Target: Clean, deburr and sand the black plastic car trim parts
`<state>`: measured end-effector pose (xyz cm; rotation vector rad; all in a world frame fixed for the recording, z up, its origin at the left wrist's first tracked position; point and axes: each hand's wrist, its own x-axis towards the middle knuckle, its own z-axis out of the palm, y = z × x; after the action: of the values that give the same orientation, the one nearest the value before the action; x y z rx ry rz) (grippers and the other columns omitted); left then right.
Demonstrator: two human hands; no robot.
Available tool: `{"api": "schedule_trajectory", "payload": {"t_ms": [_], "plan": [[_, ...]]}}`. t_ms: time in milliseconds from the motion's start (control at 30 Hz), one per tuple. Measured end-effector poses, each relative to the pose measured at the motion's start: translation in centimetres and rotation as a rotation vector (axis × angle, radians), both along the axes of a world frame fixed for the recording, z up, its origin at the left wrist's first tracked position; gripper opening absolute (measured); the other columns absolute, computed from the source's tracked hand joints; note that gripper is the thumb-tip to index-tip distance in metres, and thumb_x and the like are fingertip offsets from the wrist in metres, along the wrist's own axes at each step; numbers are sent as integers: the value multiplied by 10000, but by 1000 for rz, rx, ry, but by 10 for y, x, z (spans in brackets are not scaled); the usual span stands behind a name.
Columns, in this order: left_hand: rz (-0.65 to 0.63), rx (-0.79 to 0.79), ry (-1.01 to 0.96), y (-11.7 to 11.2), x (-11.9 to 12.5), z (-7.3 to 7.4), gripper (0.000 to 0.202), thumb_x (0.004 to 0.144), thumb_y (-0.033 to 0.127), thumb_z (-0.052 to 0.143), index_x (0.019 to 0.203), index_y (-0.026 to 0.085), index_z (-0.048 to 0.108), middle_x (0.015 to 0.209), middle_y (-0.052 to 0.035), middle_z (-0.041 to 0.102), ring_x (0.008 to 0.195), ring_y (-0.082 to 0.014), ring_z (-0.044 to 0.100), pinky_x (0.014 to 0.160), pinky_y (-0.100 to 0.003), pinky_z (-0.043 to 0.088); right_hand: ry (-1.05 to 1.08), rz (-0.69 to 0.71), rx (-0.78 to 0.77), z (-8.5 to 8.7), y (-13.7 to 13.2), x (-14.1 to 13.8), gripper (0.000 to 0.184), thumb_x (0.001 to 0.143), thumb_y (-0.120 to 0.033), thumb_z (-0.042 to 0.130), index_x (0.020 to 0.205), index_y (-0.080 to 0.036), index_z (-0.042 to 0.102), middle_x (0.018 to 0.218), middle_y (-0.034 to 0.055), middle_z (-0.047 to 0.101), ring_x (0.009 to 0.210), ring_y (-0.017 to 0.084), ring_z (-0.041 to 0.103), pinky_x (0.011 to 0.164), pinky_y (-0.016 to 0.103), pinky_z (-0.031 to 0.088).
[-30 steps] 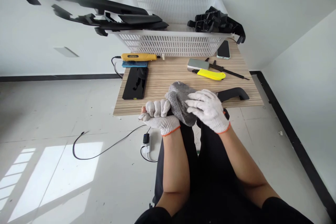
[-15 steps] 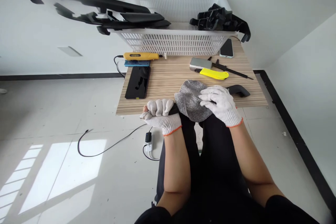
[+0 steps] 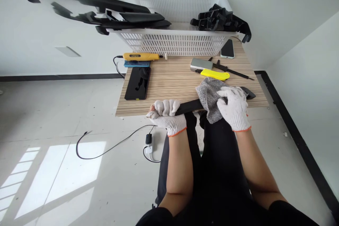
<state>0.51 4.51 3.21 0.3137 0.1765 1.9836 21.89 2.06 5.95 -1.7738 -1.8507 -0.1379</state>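
Note:
A long black plastic part [image 3: 189, 105] lies along the near edge of the striped wooden table [image 3: 169, 81]. My left hand [image 3: 165, 114], in a white knit glove, is closed round the part's left end. My right hand [image 3: 234, 107], also gloved, presses a grey cloth [image 3: 209, 95] onto the part near its right end, fingers wrapped over the cloth. The part's right tip [image 3: 250, 94] pokes out beyond the glove.
A white slatted basket [image 3: 174, 40] at the table's back holds long black trim pieces [image 3: 87, 7] and a pile of black parts [image 3: 219, 19]. On the table lie a yellow knife [image 3: 215, 74], a grey box [image 3: 201, 64], a yellow tool [image 3: 140, 56], two phones [image 3: 137, 83] [image 3: 227, 48]. Cables cross the floor [image 3: 106, 148].
My right hand has slid the grey cloth rightward along the black part, from beside my left hand to near the part's right end. More of the part's middle is uncovered. My left hand stayed put.

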Motion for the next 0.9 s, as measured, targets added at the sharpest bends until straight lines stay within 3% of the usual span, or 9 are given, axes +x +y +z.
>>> {"api": "schedule_trajectory", "payload": {"t_ms": [233, 433, 600, 767, 900], "plan": [[9, 23, -6, 1, -6, 0, 612, 767, 365, 667, 522, 211, 127, 430, 90, 10, 373, -68, 42, 359, -174, 268, -29, 79, -17, -6, 3, 12, 317, 889, -332, 666, 1185, -258, 751, 1369, 63, 702, 1345, 316, 590, 1258, 602, 340], [-13, 46, -29, 1, -3, -1, 603, 810, 378, 658, 536, 209, 148, 442, 87, 24, 377, -80, 54, 374, -182, 288, -44, -22, 88, -13, 1, 6, 356, 885, -280, 640, 1223, -242, 745, 1363, 69, 708, 1364, 327, 577, 1268, 613, 324], [-21, 42, -44, 2, -6, -1, 593, 775, 349, 674, 525, 214, 153, 431, 92, 37, 384, -77, 61, 371, -181, 284, -98, 27, 75, -16, 1, 15, 375, 953, -396, 629, 1291, -280, 741, 1404, 44, 691, 1401, 329, 548, 1267, 596, 328], [-46, 60, -67, 3, -3, -1, 579, 762, 334, 670, 523, 217, 155, 431, 97, 43, 380, -72, 68, 372, -181, 294, -43, -104, 101, -16, 3, 22, 352, 1005, -411, 545, 1243, -277, 766, 1369, 53, 710, 1383, 327, 557, 1258, 611, 319], [-16, 86, -35, 1, -3, -1, 586, 801, 350, 654, 539, 202, 150, 442, 87, 26, 387, -75, 58, 374, -174, 291, -107, 103, 26, -15, -4, 6, 362, 1004, -426, 577, 1314, -311, 724, 1436, 31, 671, 1414, 301, 524, 1291, 575, 273]]}}
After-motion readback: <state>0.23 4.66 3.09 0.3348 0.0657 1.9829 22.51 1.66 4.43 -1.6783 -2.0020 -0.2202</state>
